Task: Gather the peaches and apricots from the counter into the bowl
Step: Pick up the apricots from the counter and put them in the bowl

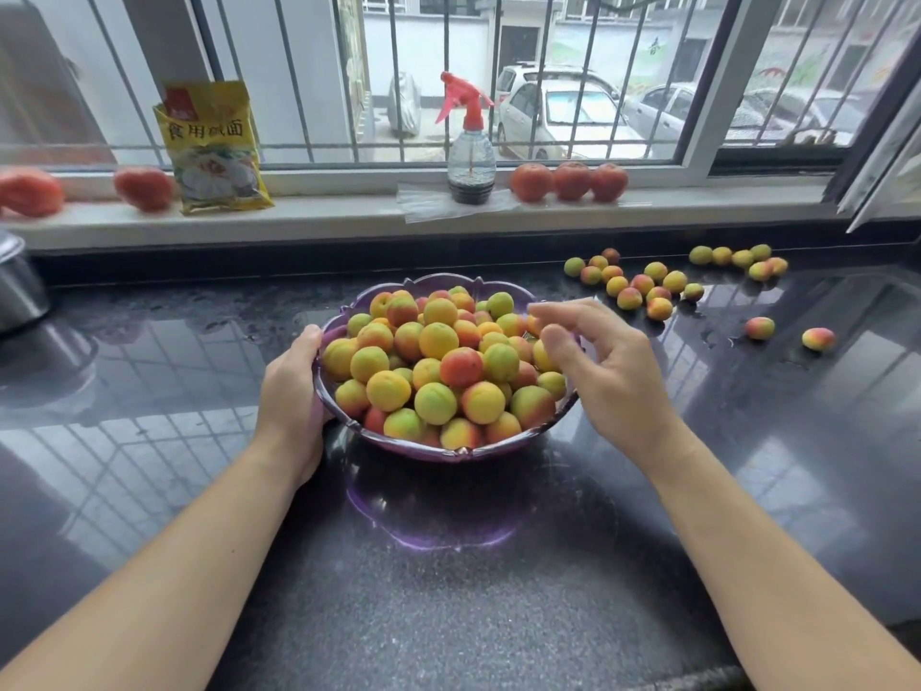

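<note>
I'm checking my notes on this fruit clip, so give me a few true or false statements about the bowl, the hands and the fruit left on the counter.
1. The left hand holds the rim of the purple bowl. True.
2. The right hand grips the spray bottle. False: it hovers over the bowl's right side, fingers loosely curled, and the bottle stands on the windowsill.
3. Loose fruit lies on the counter right of the bowl. True.
4. The bowl is nearly empty. False: it is heaped with fruit.
</note>
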